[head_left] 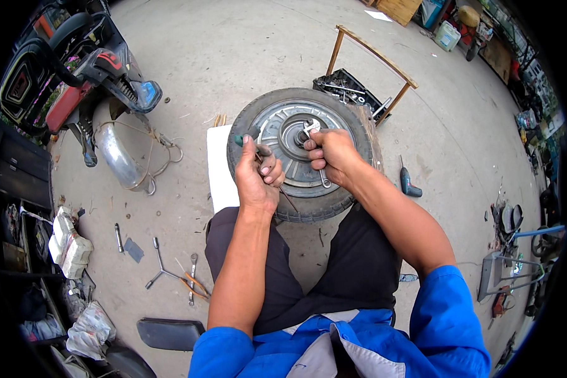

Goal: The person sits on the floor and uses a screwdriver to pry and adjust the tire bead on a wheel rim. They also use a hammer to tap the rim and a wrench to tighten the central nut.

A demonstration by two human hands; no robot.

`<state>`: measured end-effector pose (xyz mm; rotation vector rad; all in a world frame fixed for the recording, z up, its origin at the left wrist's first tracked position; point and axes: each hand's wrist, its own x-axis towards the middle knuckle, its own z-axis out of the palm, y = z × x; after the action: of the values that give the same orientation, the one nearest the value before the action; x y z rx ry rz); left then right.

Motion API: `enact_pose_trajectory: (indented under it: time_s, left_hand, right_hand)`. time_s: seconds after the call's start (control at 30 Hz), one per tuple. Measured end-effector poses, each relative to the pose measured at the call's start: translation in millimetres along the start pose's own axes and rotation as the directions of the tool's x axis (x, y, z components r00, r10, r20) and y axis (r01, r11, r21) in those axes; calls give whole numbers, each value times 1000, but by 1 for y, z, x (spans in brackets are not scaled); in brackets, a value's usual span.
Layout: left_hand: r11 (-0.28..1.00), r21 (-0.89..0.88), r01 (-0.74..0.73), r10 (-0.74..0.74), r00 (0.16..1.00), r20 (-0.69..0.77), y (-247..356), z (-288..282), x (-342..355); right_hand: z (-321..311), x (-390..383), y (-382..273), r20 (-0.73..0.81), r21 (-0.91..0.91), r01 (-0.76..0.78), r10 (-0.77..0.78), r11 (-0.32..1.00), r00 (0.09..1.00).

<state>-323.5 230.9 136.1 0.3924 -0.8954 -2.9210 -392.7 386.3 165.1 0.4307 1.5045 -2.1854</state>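
Observation:
A scooter-type wheel [277, 120] with a black tyre and a grey metal hub lies flat before my knees. My right hand [335, 154] is closed around an adjustable wrench [325, 179], its jaws at the hub's centre; whether they grip the axle nut, I cannot tell. Over the wheel's left side, my left hand [256, 173] is closed on a screwdriver [290, 200]. Its green end sticks out above the thumb, and the thin shaft slants down past the tyre's near part. My fingers hide its middle.
Behind the wheel stand a black tool tray [349, 88] and a wooden frame [378, 53]. A power drill [409, 183] lies right. Left on the floor are a three-armed wrench [160, 268], pliers [195, 285] and a silver curved mudguard [116, 154], near a partly dismantled scooter [82, 82].

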Motion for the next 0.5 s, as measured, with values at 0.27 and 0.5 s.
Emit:
enact_pose_trajectory:
  time_s: [0.27,0.5]
  left_hand:
    - [1000,-14,2,-2,1000,10,0,-1,0]
    - [1000,-7,-10,10,1000,3,-1,-1,-2]
  right_hand:
    - [-35,16,-48,281,-462,-4,150,887,948]
    - [-45,36,-74,347,-678,54,255,733,902]
